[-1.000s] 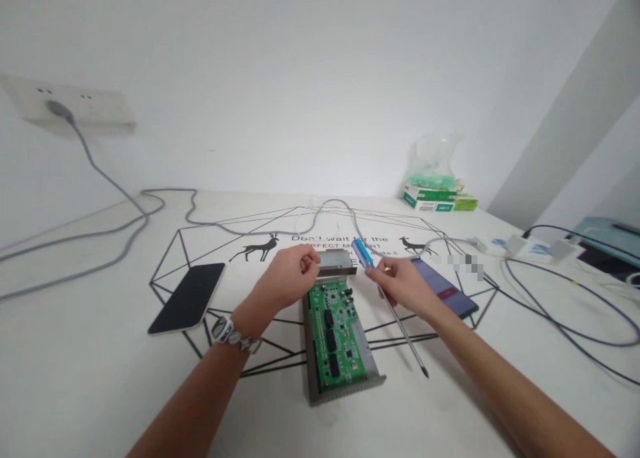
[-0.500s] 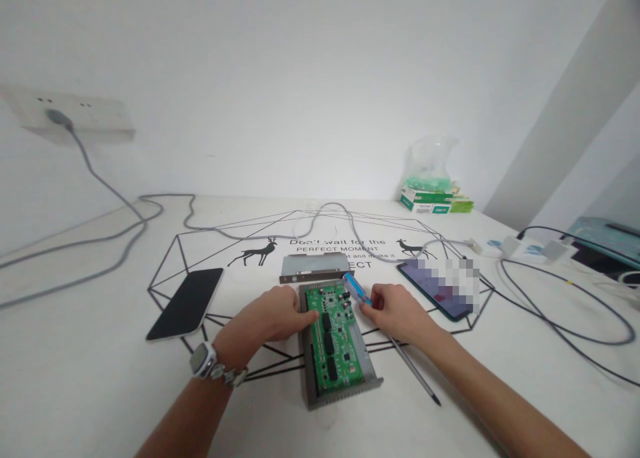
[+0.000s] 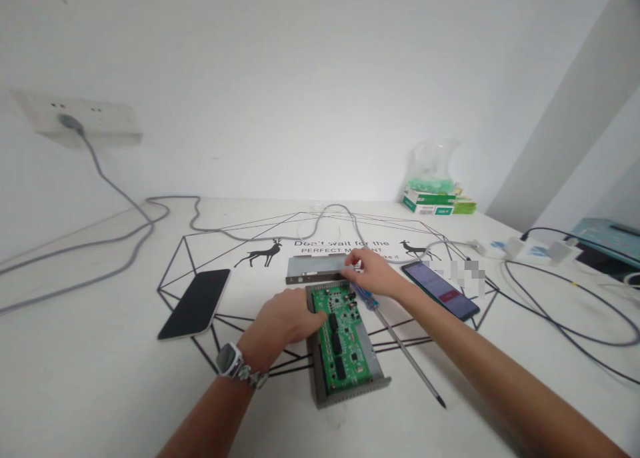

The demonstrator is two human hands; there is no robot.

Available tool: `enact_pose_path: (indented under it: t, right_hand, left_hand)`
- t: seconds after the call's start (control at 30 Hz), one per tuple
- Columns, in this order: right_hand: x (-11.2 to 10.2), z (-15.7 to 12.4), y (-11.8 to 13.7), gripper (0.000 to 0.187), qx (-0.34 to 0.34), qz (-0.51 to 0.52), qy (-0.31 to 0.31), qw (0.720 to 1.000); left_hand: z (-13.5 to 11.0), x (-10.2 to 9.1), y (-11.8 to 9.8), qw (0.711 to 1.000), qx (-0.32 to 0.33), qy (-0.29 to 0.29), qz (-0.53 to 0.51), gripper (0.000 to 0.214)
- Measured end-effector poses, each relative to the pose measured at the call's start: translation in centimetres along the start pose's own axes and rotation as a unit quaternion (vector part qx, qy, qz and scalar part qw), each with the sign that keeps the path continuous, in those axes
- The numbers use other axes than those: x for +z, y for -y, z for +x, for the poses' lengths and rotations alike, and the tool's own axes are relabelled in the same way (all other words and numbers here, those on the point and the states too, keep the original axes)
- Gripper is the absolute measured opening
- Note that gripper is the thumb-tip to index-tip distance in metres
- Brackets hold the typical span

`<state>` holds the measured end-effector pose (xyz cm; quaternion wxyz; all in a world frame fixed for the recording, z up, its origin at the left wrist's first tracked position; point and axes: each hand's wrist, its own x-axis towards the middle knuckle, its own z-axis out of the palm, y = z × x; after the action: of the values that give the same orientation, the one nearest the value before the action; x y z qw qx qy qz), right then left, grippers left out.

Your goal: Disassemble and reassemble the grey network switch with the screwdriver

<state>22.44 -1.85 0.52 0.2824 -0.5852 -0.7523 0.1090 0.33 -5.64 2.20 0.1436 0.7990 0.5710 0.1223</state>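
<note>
A green circuit board [image 3: 350, 341] sits in an open grey metal case [image 3: 320, 397] on the table. My left hand [image 3: 293, 315] grips the case's left edge, thumb over the board's side. Behind the case lies a flat metal cover [image 3: 313, 266] with a dark front strip. My right hand [image 3: 370, 271] is closed at the cover's right end, fingertips on its strip. Below that hand rests a screwdriver [image 3: 407, 355] with a clear blue handle, its dark tip pointing towards me; the hand partly hides the handle's far end.
A dark-screened phone [image 3: 195, 305] lies on the left, another phone [image 3: 440, 291] with a lit screen on the right. A grey cable [image 3: 240, 237] runs along the back to a power strip [image 3: 520, 248]. Small boxes [image 3: 430, 203] under a plastic bag [image 3: 433, 168] stand by the wall.
My right hand has left the screwdriver handle and moved up and left to the metal cover. The screwdriver lies on the table. My left hand stays on the case.
</note>
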Motion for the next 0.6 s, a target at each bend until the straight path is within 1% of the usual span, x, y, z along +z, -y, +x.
enact_pose_path:
  t: [0.03, 0.13, 0.23, 0.3, 0.4, 0.47, 0.5, 0.57, 0.6]
  right_hand:
    - [0.4, 1.1, 0.1, 0.016, 0.018, 0.008, 0.039, 0.999]
    - [1.5, 3.4, 0.3, 0.014, 0.015, 0.023, 0.082, 0.996]
    - [2.2, 4.2, 0.4, 0.019, 0.004, 0.037, 0.086, 0.996]
    - [1.9, 4.1, 0.5, 0.023, 0.001, 0.040, 0.071, 0.997]
    - [0.3, 3.2, 0.6, 0.029, -0.006, 0.036, 0.011, 0.999]
    - [-1.2, 2.1, 0.5, 0.024, -0.039, 0.046, -0.083, 0.995]
    - [-1.9, 1.4, 0.4, 0.023, -0.041, 0.061, -0.133, 0.988]
    - [-3.1, -0.1, -0.1, 0.027, -0.025, 0.108, -0.214, 0.971]
    - [-3.6, -0.8, -0.5, 0.031, -0.010, 0.142, -0.257, 0.956]
  left_hand:
    - [0.0, 0.1, 0.0, 1.000, -0.001, -0.004, 0.006, 0.023]
    - [0.1, 0.6, -0.1, 0.999, 0.003, -0.010, 0.034, 0.023]
    - [0.3, 1.1, -0.2, 0.998, 0.006, -0.018, 0.055, 0.022]
    - [0.4, 1.4, -0.3, 0.998, 0.005, -0.029, 0.058, 0.021]
    - [0.7, 1.6, -0.5, 0.996, 0.005, -0.070, 0.045, 0.018]
    - [1.0, 1.6, -0.6, 0.995, 0.011, -0.100, 0.014, 0.015]
    - [1.2, 1.6, -0.6, 0.994, 0.013, -0.109, -0.013, 0.014]
    - [1.6, 1.6, -0.5, 0.989, 0.016, -0.120, -0.090, 0.016]
    - [1.8, 1.7, -0.4, 0.983, 0.014, -0.127, -0.132, 0.019]
